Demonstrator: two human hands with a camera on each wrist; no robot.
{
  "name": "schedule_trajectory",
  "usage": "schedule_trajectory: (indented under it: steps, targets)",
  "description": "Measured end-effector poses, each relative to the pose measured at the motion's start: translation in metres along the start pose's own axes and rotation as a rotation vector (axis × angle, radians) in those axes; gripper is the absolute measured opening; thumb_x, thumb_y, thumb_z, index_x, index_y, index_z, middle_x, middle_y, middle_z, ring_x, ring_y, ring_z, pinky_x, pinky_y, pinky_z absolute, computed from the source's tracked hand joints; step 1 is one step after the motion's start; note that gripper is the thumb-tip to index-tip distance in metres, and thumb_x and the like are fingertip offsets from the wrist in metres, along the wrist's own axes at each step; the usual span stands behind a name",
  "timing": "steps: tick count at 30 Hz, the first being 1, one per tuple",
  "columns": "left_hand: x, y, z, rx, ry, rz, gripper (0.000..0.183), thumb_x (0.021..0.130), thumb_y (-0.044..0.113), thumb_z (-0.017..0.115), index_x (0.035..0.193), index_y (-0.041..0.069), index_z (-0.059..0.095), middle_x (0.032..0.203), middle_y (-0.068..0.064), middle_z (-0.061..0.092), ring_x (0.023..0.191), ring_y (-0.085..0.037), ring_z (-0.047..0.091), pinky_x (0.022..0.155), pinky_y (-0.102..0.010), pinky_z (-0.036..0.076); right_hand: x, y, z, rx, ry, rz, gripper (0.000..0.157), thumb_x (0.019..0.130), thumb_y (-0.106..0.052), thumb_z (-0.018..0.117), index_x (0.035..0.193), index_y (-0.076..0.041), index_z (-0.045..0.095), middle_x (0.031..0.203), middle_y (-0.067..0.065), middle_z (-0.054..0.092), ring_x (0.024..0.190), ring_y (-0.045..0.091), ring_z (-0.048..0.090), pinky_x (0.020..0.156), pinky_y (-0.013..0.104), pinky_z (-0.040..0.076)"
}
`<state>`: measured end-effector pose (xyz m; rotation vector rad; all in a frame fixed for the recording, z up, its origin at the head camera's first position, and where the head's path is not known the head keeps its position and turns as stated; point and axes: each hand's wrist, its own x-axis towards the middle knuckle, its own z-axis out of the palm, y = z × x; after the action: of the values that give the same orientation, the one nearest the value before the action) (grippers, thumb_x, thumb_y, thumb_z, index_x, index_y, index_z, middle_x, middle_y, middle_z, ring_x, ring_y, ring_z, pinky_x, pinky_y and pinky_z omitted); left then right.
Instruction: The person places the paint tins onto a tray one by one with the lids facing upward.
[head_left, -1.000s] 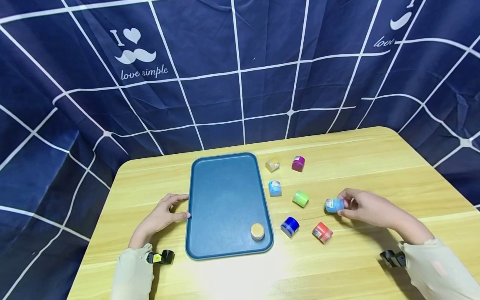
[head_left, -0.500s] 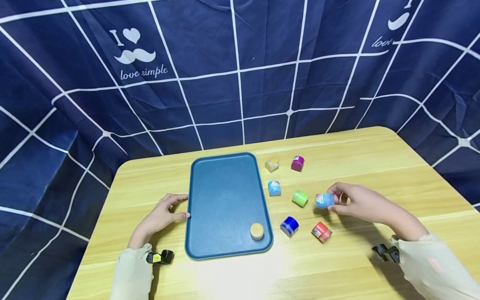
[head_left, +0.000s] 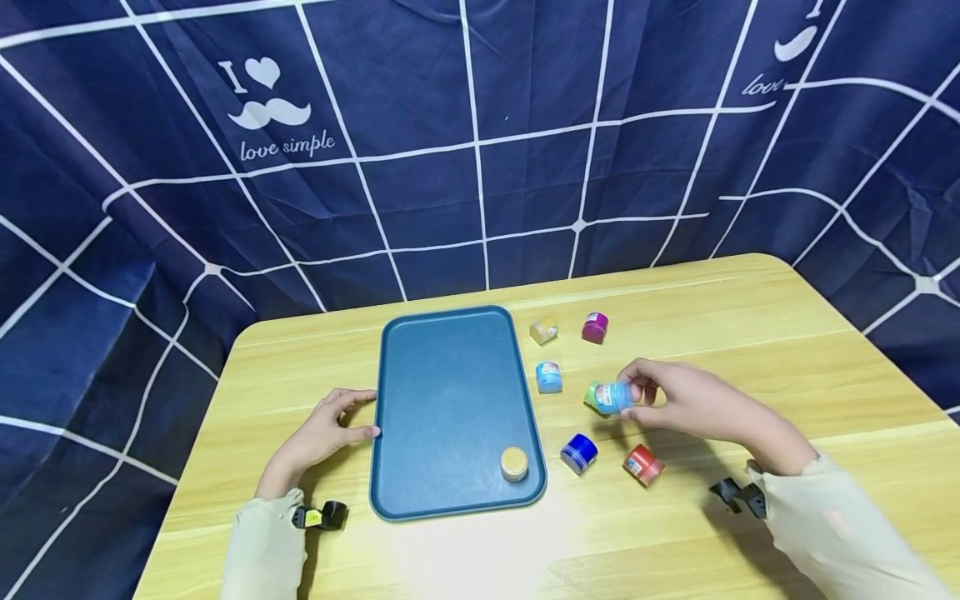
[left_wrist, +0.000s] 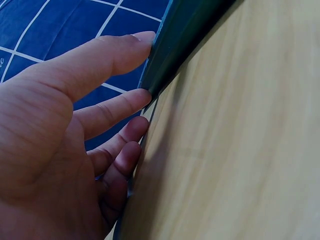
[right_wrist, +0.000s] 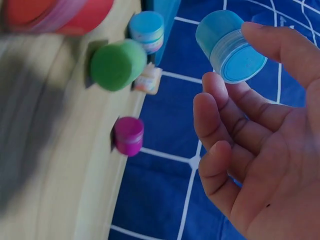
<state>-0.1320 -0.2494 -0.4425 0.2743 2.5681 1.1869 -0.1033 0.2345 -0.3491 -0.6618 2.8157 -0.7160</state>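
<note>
My right hand [head_left: 678, 400] pinches a light-blue paint jar [head_left: 613, 397] between thumb and fingertips, raised over the table. In the right wrist view the held jar [right_wrist: 232, 47] tilts, its clear lid towards the palm. From the head it overlaps a green jar [head_left: 592, 395], partly hiding it. My left hand [head_left: 324, 427] touches the left edge of a dark blue tray [head_left: 450, 392] with thumb and fingertip, fingers extended. In the left wrist view those fingertips [left_wrist: 142, 42] meet the tray's side wall [left_wrist: 172, 45]. A jar with a tan top [head_left: 514, 463] stands in the tray's near right corner.
Right of the tray lie a yellowish jar [head_left: 543, 331], a purple jar [head_left: 595, 327], another light-blue jar [head_left: 549, 377], a dark-blue jar [head_left: 579, 453] and a red jar [head_left: 643, 465]. A navy curtain [head_left: 420, 200] hangs behind the wooden table [head_left: 750, 317].
My right hand has carried the light-blue jar leftwards, from right of the green jar to over it. My left hand and the tray have stayed in place.
</note>
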Motion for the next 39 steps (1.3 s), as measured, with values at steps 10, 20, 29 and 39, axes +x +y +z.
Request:
schedule_trajectory:
  steps: [10, 20, 29, 39]
  targets:
    - [0.000, -0.001, 0.000, -0.011, -0.006, 0.011, 0.066, 0.084, 0.032, 0.075, 0.140, 0.007, 0.050, 0.133, -0.015, 0.046, 0.127, -0.036, 0.036, 0.106, -0.061, 0.030, 0.014, -0.020, 0.004, 0.003, -0.046, -0.024, 0.028, 0.081, -0.023, 0.074, 0.103, -0.009, 0.061, 0.082, -0.007, 0.059, 0.076, 0.010, 0.053, 0.066, 0.022, 0.046]
    - [0.000, -0.002, 0.000, -0.008, -0.004, 0.006, 0.066, 0.084, 0.032, 0.074, 0.140, 0.008, 0.049, 0.134, -0.015, 0.045, 0.129, -0.037, 0.034, 0.107, -0.061, 0.029, 0.024, -0.040, 0.010, 0.011, -0.071, -0.074, 0.031, 0.081, -0.023, 0.074, 0.106, -0.009, 0.061, 0.084, -0.005, 0.060, 0.074, 0.007, 0.051, 0.065, 0.022, 0.046]
    - [0.000, -0.002, 0.000, -0.004, -0.001, 0.009, 0.066, 0.083, 0.032, 0.075, 0.140, 0.007, 0.050, 0.134, -0.015, 0.046, 0.129, -0.037, 0.033, 0.107, -0.061, 0.029, 0.035, -0.056, 0.020, 0.058, -0.093, -0.114, 0.032, 0.082, -0.023, 0.072, 0.108, -0.009, 0.061, 0.083, -0.004, 0.059, 0.076, 0.012, 0.052, 0.064, 0.020, 0.044]
    - [0.000, -0.002, -0.001, -0.002, -0.005, 0.005, 0.066, 0.084, 0.033, 0.074, 0.140, 0.008, 0.050, 0.135, -0.014, 0.046, 0.128, -0.037, 0.034, 0.106, -0.061, 0.030, 0.046, -0.075, 0.033, 0.101, -0.131, -0.139, 0.030, 0.084, -0.026, 0.071, 0.110, -0.014, 0.061, 0.085, -0.004, 0.059, 0.078, 0.014, 0.054, 0.065, 0.021, 0.045]
